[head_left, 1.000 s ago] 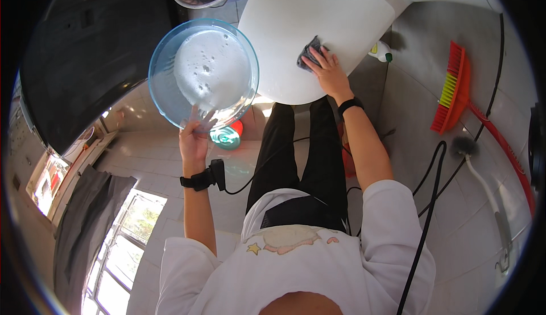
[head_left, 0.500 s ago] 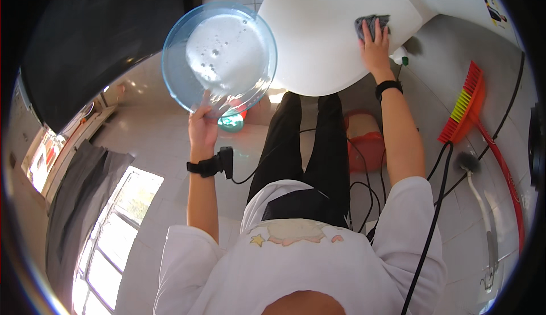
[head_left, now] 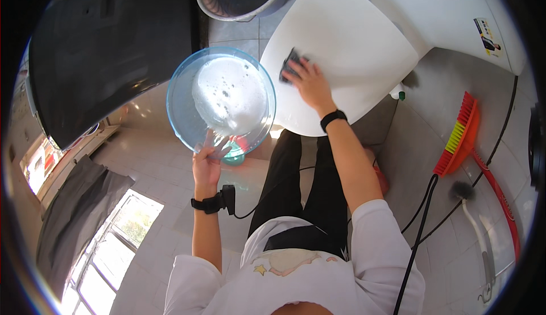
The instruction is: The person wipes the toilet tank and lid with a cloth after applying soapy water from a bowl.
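From afar I see the left hand grasping a foamy basin by its edge, and the right hand laying fingers over a cloth on the toilet lid, whether gripping I cannot tell.

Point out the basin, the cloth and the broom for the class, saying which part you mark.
Basin [head_left: 180, 100]: head view, on its clear left wall.
Cloth [head_left: 290, 58]: head view, on its uncovered upper part.
Broom [head_left: 465, 143]: head view, on its orange head.

Orange broom, grey curtain
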A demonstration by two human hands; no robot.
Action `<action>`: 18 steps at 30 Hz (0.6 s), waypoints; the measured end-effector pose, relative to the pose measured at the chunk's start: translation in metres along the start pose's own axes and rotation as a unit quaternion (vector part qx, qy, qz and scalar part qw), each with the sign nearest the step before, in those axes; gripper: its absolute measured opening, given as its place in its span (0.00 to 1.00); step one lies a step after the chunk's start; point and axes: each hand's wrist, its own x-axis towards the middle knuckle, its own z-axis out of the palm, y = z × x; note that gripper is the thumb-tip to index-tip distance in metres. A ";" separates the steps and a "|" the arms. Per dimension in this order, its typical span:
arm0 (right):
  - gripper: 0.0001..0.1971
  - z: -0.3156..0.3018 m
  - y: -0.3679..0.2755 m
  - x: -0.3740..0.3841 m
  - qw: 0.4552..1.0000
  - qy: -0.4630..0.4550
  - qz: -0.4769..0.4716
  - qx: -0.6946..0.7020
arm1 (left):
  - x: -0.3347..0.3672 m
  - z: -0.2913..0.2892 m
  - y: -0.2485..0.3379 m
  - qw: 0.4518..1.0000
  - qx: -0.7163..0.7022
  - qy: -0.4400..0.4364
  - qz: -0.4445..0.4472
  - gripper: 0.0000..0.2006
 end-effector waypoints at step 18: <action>0.13 -0.141 -0.029 0.081 0.929 0.120 -0.060 0.346 | 0.023 0.031 -0.016 0.997 0.042 0.060 -0.005 0.24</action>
